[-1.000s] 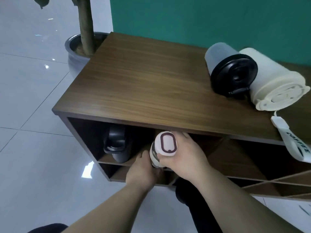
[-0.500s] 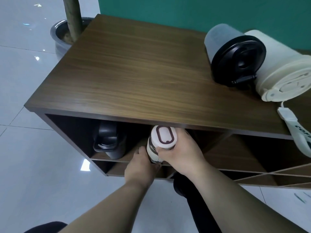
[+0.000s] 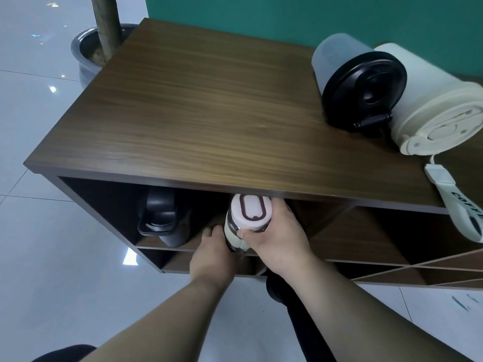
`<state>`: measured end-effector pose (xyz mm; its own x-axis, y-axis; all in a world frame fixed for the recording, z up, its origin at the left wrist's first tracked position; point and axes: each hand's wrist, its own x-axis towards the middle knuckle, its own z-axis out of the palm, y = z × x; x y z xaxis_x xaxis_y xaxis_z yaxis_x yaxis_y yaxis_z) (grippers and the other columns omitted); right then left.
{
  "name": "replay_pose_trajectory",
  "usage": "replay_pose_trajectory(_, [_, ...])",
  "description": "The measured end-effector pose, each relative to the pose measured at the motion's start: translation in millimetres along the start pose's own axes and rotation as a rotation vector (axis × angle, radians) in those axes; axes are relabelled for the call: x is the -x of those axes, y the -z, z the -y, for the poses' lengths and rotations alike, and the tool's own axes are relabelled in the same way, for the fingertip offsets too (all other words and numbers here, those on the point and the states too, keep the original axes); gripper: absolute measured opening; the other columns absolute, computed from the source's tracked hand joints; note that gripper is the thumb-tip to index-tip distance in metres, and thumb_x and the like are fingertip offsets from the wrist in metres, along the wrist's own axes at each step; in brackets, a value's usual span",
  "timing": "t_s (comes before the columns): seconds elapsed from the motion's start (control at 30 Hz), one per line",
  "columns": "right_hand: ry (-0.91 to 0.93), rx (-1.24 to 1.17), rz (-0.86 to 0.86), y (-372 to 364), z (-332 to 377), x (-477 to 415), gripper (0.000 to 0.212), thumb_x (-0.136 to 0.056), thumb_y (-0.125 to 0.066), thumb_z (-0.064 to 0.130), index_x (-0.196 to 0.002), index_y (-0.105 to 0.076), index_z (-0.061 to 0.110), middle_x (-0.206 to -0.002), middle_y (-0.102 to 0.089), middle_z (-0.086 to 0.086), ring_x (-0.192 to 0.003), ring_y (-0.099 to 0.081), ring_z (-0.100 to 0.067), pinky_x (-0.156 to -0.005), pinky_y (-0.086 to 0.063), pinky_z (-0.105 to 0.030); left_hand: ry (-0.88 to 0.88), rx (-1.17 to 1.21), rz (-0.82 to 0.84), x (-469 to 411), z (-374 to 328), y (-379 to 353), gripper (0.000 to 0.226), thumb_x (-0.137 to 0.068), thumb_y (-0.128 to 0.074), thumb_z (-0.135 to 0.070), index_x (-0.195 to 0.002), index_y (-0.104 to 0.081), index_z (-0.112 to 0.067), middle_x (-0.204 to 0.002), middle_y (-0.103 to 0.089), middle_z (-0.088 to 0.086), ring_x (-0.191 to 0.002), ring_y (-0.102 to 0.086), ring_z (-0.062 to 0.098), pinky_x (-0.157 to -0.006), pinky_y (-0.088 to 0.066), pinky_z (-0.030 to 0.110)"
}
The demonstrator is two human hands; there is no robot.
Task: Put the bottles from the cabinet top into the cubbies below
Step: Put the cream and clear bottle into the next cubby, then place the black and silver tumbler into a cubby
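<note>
Bottle in hand: small cream-bodied bottle with a white cap bearing a dark red oval ring [image 3: 245,222], held at the mouth of the upper cubby just under the front edge of the wooden cabinet top [image 3: 209,105], cap toward the camera.
Right hand [image 3: 277,239]: wrapped around the bottle's right side and neck, thumb across the front below the cap.
Left hand [image 3: 214,253]: pressed against the bottle's lower left side; whether its fingers curl under the base cannot be told.
Neighbouring item: dark grey bottle with a black handle lid [image 3: 162,218], already lying in the cubby to the left, apart from the cream bottle.
Remaining on the surface: translucent grey tumbler with a black lid [image 3: 363,84] and large cream tumbler with a strap [image 3: 431,108], lying on their sides and touching, well apart from both hands.
Risk, clearance: the cap sits close to the top's underside; a high entry could knock it.
Risk, seating: the slanted dividers [image 3: 334,218] may let a round bottle roll forward if released shallow.
Risk, slip: the grip is near the neck, so the base may swing.
</note>
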<state>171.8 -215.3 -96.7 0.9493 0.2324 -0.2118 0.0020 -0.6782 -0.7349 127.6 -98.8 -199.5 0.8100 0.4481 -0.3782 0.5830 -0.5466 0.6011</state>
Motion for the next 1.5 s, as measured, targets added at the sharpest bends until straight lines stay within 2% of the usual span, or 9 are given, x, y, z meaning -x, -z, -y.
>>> replay_pose_trajectory(0.17, [0.008, 0.022, -0.047, -4.4, 0.6, 3.3, 0.076, -0.068, -0.086, 0.036, -0.133, -0.047, 0.035, -0.133, -0.059, 0.012, -0.122, -0.060, -0.016, -0.101, -0.051, -0.037, -0.046, 0.000, 0.044, -8.7, 5.9, 0.6, 0.054, -0.080, -0.078, -0.041, -0.125, -0.056, -0.023, -0.148, -0.052, 0.007, -0.132, -0.053, 0.027, -0.087, -0.048, 0.036])
replay_pose_trajectory(0.6, [0.040, 0.003, -0.047, -5.5, -0.2, 8.3, 0.087, -0.064, -0.089, 0.039, -0.137, -0.041, 0.035, -0.140, -0.052, 0.013, -0.129, -0.054, -0.013, -0.102, -0.048, -0.032, -0.074, 0.009, 0.033, -0.6, 3.3, 4.6, 0.053, -0.075, -0.075, -0.044, -0.122, -0.055, -0.027, -0.132, -0.057, 0.002, -0.109, -0.058, 0.025, -0.082, -0.053, 0.039])
replay_pose_trajectory(0.8, [0.048, 0.042, -0.024, 1.7, -0.8, 19.7, 0.103, -0.065, -0.088, 0.033, -0.146, -0.025, 0.044, -0.145, -0.044, 0.015, -0.135, -0.050, -0.013, -0.102, -0.048, -0.032, -0.035, 0.041, 0.099, 14.3, 0.9, 21.1, 0.066, -0.075, -0.081, -0.032, -0.132, -0.049, -0.020, -0.130, -0.049, 0.005, -0.115, -0.057, 0.025, -0.090, -0.050, 0.038])
replay_pose_trajectory(0.93, [0.030, 0.057, 0.003, 11.0, 1.9, 39.3, 0.113, -0.076, -0.081, 0.023, -0.160, -0.008, 0.038, -0.160, -0.030, 0.013, -0.147, -0.037, -0.012, -0.112, -0.039, -0.029, -0.049, 0.055, 0.116, 27.7, 4.0, 37.5, 0.067, -0.068, -0.078, -0.044, -0.128, -0.055, -0.025, -0.123, -0.060, 0.001, -0.111, -0.062, 0.021, -0.093, -0.054, 0.036])
replay_pose_trajectory(1.1, [0.107, -0.008, -0.124, 38.2, 12.9, 76.8, 0.062, -0.085, -0.066, 0.015, -0.140, -0.052, 0.039, -0.134, -0.053, 0.025, -0.125, -0.057, -0.004, -0.110, -0.047, -0.033, -0.123, 0.109, 0.197, 50.0, -6.5, 62.6, 0.042, -0.074, -0.070, -0.043, -0.114, -0.068, -0.030, -0.097, -0.077, -0.006, -0.087, -0.071, 0.014, -0.082, -0.058, 0.031])
replay_pose_trajectory(1.23, [0.152, -0.207, -0.387, 71.2, 32.0, 102.2, 0.042, -0.088, -0.071, 0.006, -0.103, -0.066, 0.044, -0.104, -0.072, 0.011, -0.094, -0.068, -0.001, -0.088, -0.053, -0.027, -0.241, 0.214, 0.183, 78.0, -29.5, 87.7, 0.014, -0.091, -0.069, -0.034, -0.103, -0.064, -0.030, -0.095, -0.075, -0.001, -0.079, -0.065, 0.012, -0.078, -0.050, 0.029])
replay_pose_trajectory(1.37, [0.164, -0.269, -0.514, 110.9, 65.6, 101.8, 0.038, -0.090, -0.073, 0.016, -0.122, -0.062, 0.032, -0.121, -0.066, 0.008, -0.109, -0.063, -0.002, -0.091, -0.046, -0.022, -0.384, 0.338, 0.204, 97.3, -45.3, 107.9, 0.013, -0.091, -0.072, -0.036, -0.101, -0.073, -0.028, -0.095, -0.076, 0.003, -0.081, -0.069, 0.019, -0.081, -0.054, 0.034])
replay_pose_trajectory(1.43, [0.116, -0.152, -0.533, 124.8, 84.2, 90.5, 0.057, -0.089, -0.074, 0.033, -0.140, -0.052, 0.025, -0.135, -0.056, 0.009, -0.122, -0.055, -0.007, -0.097, -0.040, -0.025, -0.417, 0.400, 0.206, 101.1, -47.8, 114.7, 0.009, -0.091, -0.072, -0.034, -0.100, -0.072, -0.031, -0.092, -0.075, 0.001, -0.071, -0.065, 0.011, -0.075, -0.052, 0.028])
replay_pose_trajectory(1.5, [0.009, -0.158, -0.540, 133.9, 103.5, 77.0, 0.058, -0.087, -0.073, 0.045, -0.136, -0.053, 0.022, -0.127, -0.057, 0.007, -0.114, -0.055, -0.011, -0.095, -0.038, -0.030, -0.437, 0.431, 0.195, 101.5, -47.7, 118.2, 0.007, -0.092, -0.072, -0.032, -0.099, -0.072, -0.031, -0.084, -0.069, -0.006, -0.064, -0.058, -0.001, -0.067, -0.046, 0.017])
